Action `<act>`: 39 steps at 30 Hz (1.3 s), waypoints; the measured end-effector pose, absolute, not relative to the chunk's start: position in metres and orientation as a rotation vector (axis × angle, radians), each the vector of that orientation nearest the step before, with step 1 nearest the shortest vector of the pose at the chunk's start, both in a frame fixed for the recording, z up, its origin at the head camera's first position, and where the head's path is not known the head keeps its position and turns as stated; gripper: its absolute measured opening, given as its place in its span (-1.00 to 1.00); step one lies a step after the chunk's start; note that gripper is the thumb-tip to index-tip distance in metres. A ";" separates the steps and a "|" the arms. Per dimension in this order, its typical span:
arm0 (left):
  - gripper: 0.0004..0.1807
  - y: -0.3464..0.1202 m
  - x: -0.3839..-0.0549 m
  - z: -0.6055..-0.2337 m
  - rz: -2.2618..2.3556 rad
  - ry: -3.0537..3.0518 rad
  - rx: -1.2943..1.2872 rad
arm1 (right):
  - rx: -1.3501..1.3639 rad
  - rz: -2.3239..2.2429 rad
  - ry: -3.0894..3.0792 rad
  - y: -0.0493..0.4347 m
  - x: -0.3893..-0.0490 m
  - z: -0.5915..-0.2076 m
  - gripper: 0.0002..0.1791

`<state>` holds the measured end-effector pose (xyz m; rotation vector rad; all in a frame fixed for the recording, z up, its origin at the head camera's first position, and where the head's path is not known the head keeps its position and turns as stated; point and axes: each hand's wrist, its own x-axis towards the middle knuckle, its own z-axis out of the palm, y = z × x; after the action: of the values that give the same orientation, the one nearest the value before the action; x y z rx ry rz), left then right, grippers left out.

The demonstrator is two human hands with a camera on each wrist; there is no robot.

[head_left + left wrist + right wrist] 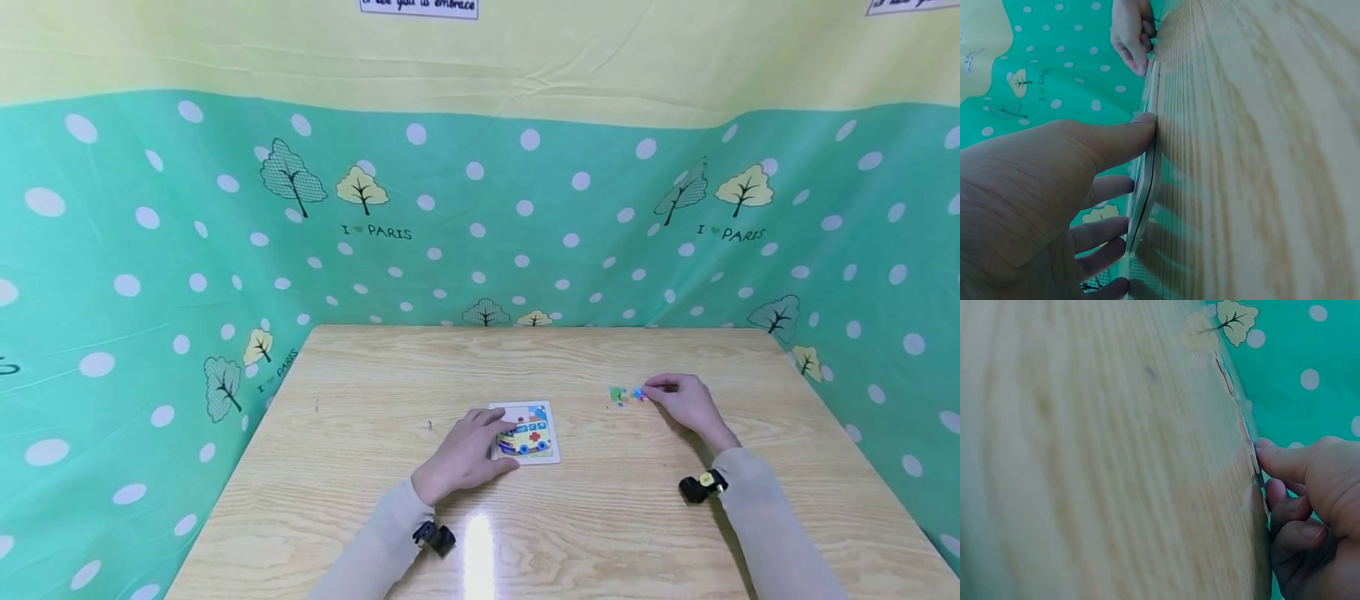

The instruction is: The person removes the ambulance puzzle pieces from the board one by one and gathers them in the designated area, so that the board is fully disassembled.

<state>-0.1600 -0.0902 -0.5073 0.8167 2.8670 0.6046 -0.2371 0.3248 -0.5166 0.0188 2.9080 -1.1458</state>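
Observation:
My left hand [468, 450] lies over the left part of a white-framed jigsaw board [554, 446] showing a yellow ambulance. In the left wrist view its thumb [1125, 140] rests on the board's edge [1147, 169], with the other fingers loosely spread along it. Part of the picture is hidden under this hand. Farther right, my right hand [684, 404] pinches a small blue and pink puzzle piece [639, 392] between thumb and forefinger, low at the tabletop. A green puzzle piece [617, 395] lies just left of it.
The light wood table [360, 500] carries a small dark speck [430, 425] left of the board. A green dotted cloth [480, 250] hangs behind the table and along both sides. Black wrist cameras sit on both sleeves.

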 end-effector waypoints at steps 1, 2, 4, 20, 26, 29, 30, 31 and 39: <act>-0.29 -0.090 -0.160 -0.507 0.604 2.867 0.818 | 0.016 -1.142 2.914 0.325 -0.237 -0.517 -0.58; -0.29 -0.090 -0.160 -0.507 0.605 2.867 0.818 | 0.015 -1.139 2.922 0.325 -0.237 -0.517 -0.59; -0.30 -0.090 -0.159 -0.506 0.605 2.870 0.818 | 0.009 -1.135 2.931 0.325 -0.237 -0.517 -0.59; -0.32 -0.089 -0.160 -0.505 0.614 2.871 0.804 | 0.020 -1.221 2.901 0.326 -0.236 -0.518 -0.59; -0.32 -0.089 -0.160 -0.505 0.614 2.867 0.797 | 0.031 -1.249 2.893 0.325 -0.234 -0.515 -0.55; -0.32 -0.089 -0.159 -0.504 0.615 2.865 0.798 | 0.026 -1.254 2.900 0.324 -0.233 -0.513 -0.54; -0.31 -0.089 -0.158 -0.504 0.613 2.867 0.801 | 0.024 -1.260 2.900 0.323 -0.233 -0.512 -0.55; -0.31 -0.089 -0.158 -0.504 0.612 2.866 0.800 | 0.019 -1.265 2.903 0.323 -0.232 -0.512 -0.55; -0.31 -0.089 -0.158 -0.505 0.591 2.878 0.810 | -0.005 -1.288 2.917 0.314 -0.230 -0.510 -0.56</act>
<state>-0.1578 -0.0888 -0.5051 0.8103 2.8780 0.5913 -0.2303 0.3137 -0.5099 -0.0053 2.9172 -1.2881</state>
